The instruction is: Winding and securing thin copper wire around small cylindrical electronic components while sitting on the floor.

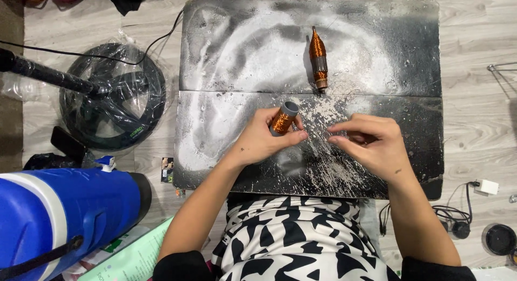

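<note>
Pale wood-plank floor, w/ a scorched, grey-streaked black work board [231, 55] laid flat across it, seen from above. Left hand [264, 141] near board centre, fingers curled round a small grey tube wound w/ copper-coloured wire [284, 118]; tube tilted, grey open end up and away, long axis running diagonally toward far right. Right hand [371, 143] just beside, to the right, thumb and forefinger pressed together as if pinching a fine wire strand; strand itself too thin to confirm. Left hand thus on the tube, right hand apart from it. Farther up the board, well apart from both hands: a second, longer copper-wound spindle w/ pointed tip [318, 57], lying roughly lengthwise, nothing between. Off board, left: black coiled hose in clear plastic wrap [113, 95], blue-and-white jug [64, 216]. Right: white plug and black cable [487, 187].
</note>
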